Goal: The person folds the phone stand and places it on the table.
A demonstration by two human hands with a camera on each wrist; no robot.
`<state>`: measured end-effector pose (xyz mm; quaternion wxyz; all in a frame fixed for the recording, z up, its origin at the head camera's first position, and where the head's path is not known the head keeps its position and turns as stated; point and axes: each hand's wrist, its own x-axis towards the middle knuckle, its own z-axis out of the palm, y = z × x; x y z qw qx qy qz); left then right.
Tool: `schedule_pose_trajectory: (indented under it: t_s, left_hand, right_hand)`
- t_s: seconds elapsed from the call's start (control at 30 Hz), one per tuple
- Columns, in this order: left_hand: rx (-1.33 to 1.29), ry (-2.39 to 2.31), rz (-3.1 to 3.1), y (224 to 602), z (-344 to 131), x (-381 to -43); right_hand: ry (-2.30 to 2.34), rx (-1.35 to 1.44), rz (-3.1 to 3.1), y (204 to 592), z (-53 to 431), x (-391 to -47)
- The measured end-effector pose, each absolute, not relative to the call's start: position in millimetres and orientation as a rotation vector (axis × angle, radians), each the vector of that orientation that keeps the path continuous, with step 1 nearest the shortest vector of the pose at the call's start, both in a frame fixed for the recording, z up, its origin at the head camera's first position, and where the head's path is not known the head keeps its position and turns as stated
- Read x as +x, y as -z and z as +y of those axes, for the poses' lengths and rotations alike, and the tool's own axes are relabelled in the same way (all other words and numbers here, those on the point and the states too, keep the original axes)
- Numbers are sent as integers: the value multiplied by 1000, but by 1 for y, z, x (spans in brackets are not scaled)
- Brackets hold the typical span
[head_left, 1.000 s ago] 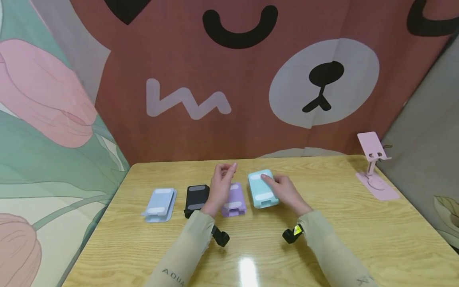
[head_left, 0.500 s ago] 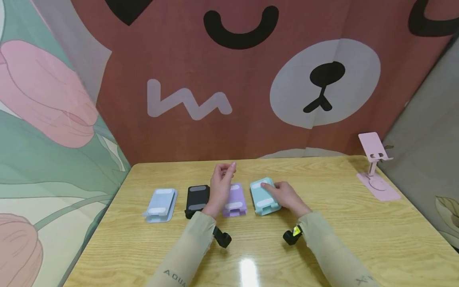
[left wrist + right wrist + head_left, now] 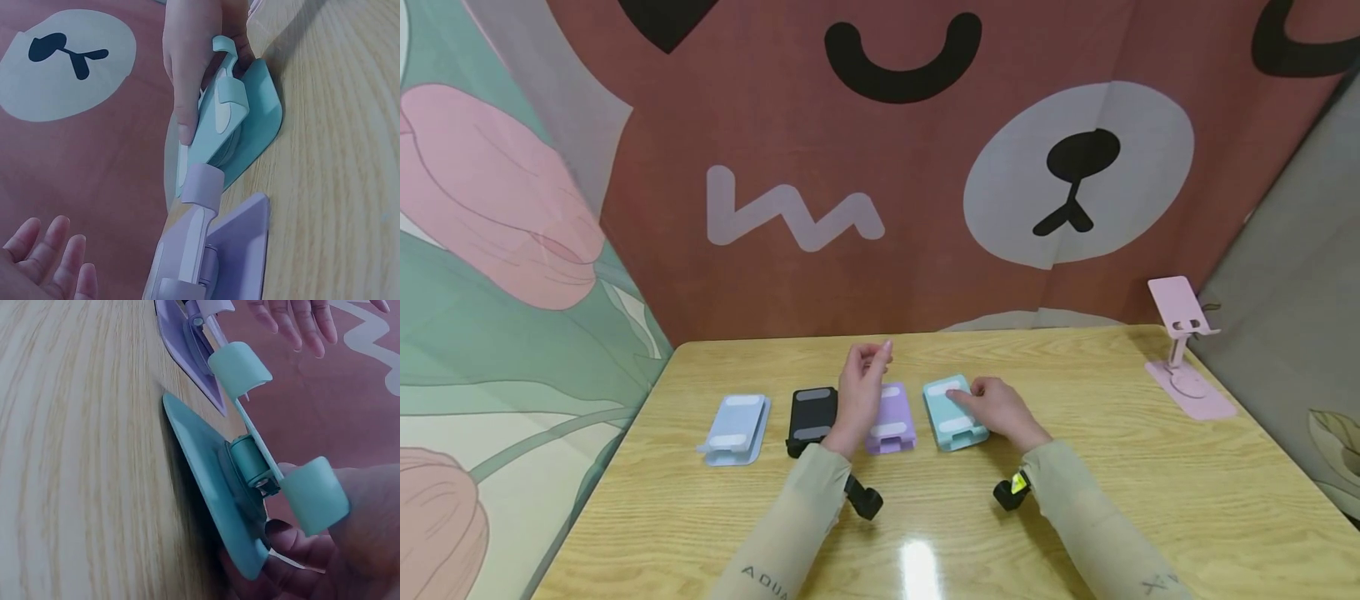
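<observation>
A folded mint phone stand [image 3: 953, 427] is in my right hand [image 3: 1002, 410], at the right end of a row of stands. My thumb lies across its upper plate, and in the right wrist view my fingers hold the edge of its base [image 3: 206, 472]. That base is at or just above the table; I cannot tell whether all of it touches. My left hand [image 3: 858, 396] hovers over a folded purple phone stand [image 3: 892, 421] and covers part of it. Its fingers are relaxed and hold nothing, as the left wrist view shows.
Left of the purple stand lie a folded black phone stand [image 3: 811, 410] and a folded light blue one [image 3: 733, 421]. An unfolded pink phone stand [image 3: 1183, 367] stands at the right edge of the wooden table [image 3: 1037, 550]. A printed cloth [image 3: 790, 283] hangs behind.
My right hand has brought the mint stand down and slightly toward me, most of it in the first half second. The left hand has barely moved.
</observation>
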<state>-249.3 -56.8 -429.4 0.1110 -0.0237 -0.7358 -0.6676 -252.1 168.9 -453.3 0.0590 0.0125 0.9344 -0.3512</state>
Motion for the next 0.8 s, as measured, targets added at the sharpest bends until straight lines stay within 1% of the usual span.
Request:
schedule_pose_trajectory:
  t_s: [0.3,0.7,0.8]
  left_hand:
    - [-64,1950,-2170,429,-57,-250]
    - [-79,1947,-2176,429,-56,-248]
    - [-81,1940,-2186,429,-56,-247]
  right_hand:
    - [929,-35,2984,449,164,-250]
    - [882,4,2927,449,170,-250]
    - [885,58,2913,452,173,-250]
